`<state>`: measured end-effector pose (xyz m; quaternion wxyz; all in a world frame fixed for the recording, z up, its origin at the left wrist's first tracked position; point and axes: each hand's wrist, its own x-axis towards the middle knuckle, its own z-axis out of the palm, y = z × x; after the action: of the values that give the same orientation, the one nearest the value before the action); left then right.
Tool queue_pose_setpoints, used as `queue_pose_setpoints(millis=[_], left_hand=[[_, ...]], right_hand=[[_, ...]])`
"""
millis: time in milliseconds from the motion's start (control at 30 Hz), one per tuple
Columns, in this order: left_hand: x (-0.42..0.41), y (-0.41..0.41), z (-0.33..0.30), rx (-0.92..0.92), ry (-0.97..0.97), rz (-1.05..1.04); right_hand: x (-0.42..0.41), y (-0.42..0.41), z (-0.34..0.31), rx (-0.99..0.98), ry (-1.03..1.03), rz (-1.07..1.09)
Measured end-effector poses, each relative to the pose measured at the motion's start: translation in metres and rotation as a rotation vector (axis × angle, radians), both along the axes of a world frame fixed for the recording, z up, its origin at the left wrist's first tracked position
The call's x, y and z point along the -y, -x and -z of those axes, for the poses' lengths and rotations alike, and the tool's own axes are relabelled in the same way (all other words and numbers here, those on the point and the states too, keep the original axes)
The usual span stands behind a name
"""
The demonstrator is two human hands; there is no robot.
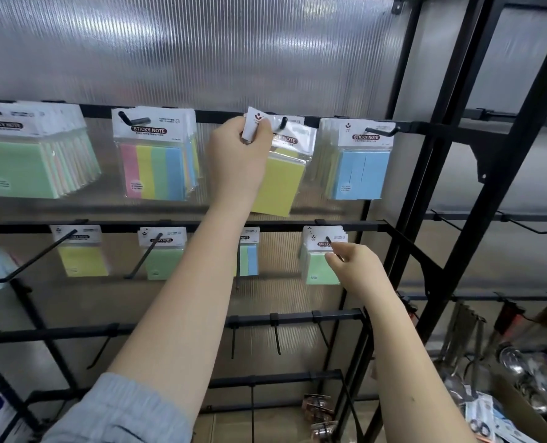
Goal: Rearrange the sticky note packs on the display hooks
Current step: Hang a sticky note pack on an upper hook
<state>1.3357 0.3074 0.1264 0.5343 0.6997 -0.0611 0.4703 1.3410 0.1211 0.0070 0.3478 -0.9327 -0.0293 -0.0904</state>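
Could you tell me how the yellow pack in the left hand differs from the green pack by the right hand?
The yellow pack hangs on the top rail, tilted; the green pack hangs straight on the rail below. The left hand pinches the yellow pack's header card; the right hand grips the hook before the green pack. Both carry white header cards.

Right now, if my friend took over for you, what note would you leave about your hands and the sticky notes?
Left hand: pinches the white header card of the yellow sticky note pack at the top-row black hook; whether it is threaded on, I cannot tell.
Right hand: fingers curled on the tip of the lower-row black hook carrying the pale green sticky note packs.
Already hanging: the multicolour striped pack and the light blue pack on the top row.
Left: settle the yellow pack, then sort the rest.
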Motion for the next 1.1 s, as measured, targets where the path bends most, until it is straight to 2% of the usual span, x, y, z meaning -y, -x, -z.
queue_pose_setpoints(millis=[100, 400, 567, 767, 900, 1100], left_hand=[[-0.001, -0.010, 0.003, -0.044, 0.007, 0.009], [-0.008, -0.036, -0.001, -0.159, -0.060, -0.193], [-0.009, -0.037, -0.002, -0.186, -0.098, -0.229], [-0.018, -0.021, 0.008, -0.151, -0.021, -0.224], [-0.030, 0.000, 0.019, -0.211, -0.061, -0.264], [-0.060, 0.035, 0.046, -0.274, -0.099, -0.198]], right_hand=[[0.002, -0.002, 0.003, 0.012, 0.028, 0.000], [-0.003, 0.004, -0.007, 0.009, 0.014, -0.036], [-0.005, 0.008, -0.009, 0.041, 0.046, -0.064], [-0.006, 0.016, -0.009, 0.045, 0.060, -0.104], [-0.011, 0.019, -0.007, 0.048, 0.038, -0.146], [-0.035, 0.026, -0.007, 0.047, -0.006, -0.212]])
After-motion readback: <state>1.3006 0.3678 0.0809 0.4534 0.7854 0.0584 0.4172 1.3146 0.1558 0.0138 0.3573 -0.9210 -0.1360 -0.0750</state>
